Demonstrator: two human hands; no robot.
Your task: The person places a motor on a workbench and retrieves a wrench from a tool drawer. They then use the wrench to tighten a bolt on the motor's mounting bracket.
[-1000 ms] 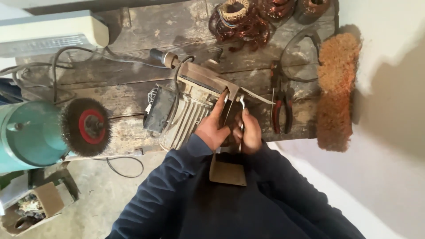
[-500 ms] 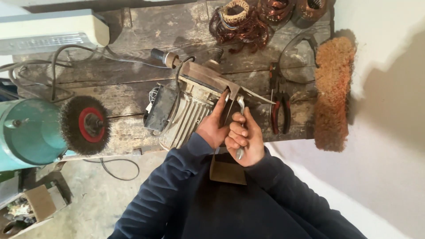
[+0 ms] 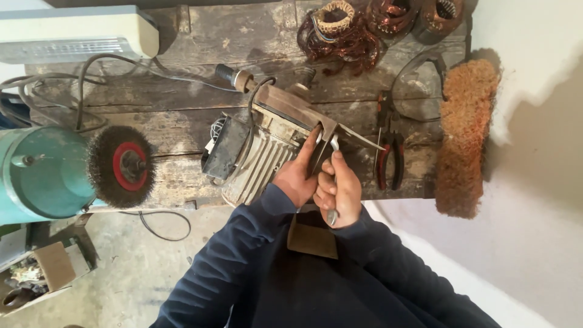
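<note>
A ribbed grey electric motor (image 3: 258, 159) is lying tilted on the workbench, its flat metal end plate (image 3: 303, 112) sitting right at the grip. A silvery metal wrench (image 3: 332, 182) is standing nearly upright inside the closed fist, its open jaw pressing against the plate's edge just above the fingers, its handle end poking out below.

Rough wooden bench (image 3: 182, 115); ribbed (dull) metal motor (image 3: 261, 164).

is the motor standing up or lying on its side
On its side. The motor lies across the bench, its fins running along the wood. The left hand rests on it; the right hand grips a metal tool.
</note>
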